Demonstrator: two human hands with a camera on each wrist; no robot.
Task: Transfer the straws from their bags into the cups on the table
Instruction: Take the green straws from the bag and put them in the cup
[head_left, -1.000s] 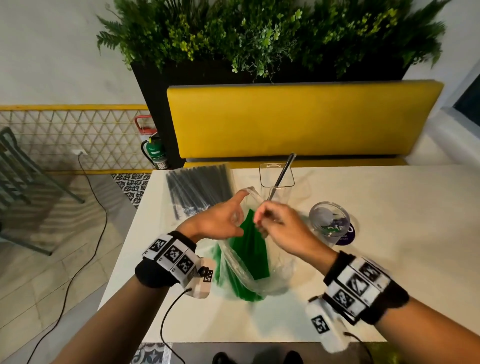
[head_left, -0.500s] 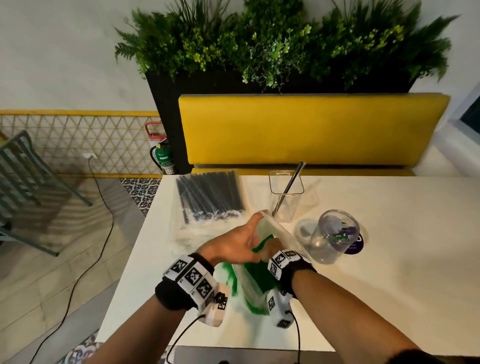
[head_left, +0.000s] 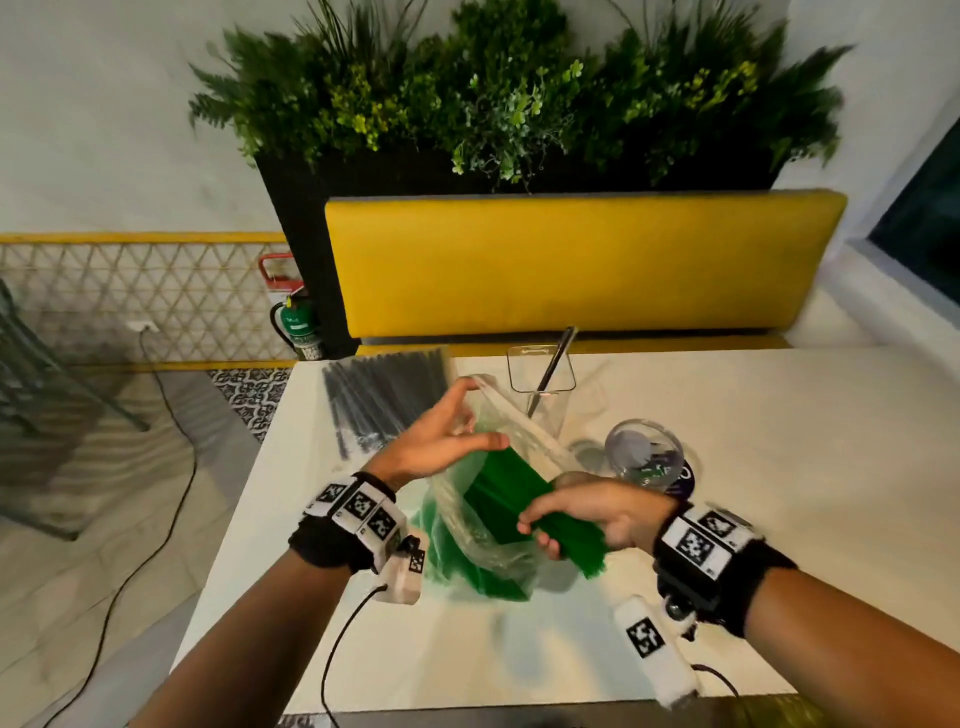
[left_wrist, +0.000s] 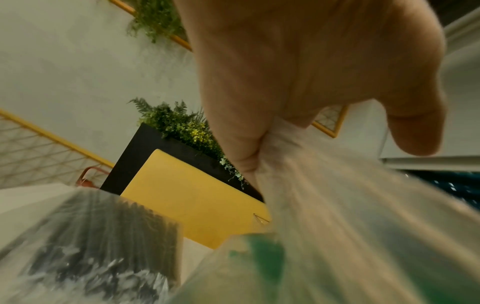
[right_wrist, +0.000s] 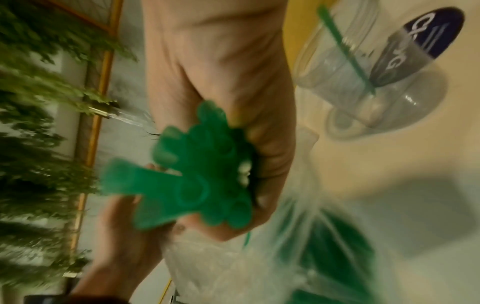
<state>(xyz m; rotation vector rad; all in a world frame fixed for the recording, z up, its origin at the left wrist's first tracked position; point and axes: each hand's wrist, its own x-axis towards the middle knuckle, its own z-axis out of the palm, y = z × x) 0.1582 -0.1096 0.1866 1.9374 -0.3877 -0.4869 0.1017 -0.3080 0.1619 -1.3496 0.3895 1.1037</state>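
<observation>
green straws, clear bag, black straws upper left, yellow bench, white table, black-white checker wristbands

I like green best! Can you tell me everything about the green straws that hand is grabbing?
The green straws are a thick bunch of shiny plastic tubes with round open ends. The right hand has them in its grip, partway out of a clear bag on the white table. The left hand pinches the bag's top edge. More green straws lie inside the bag.
</observation>
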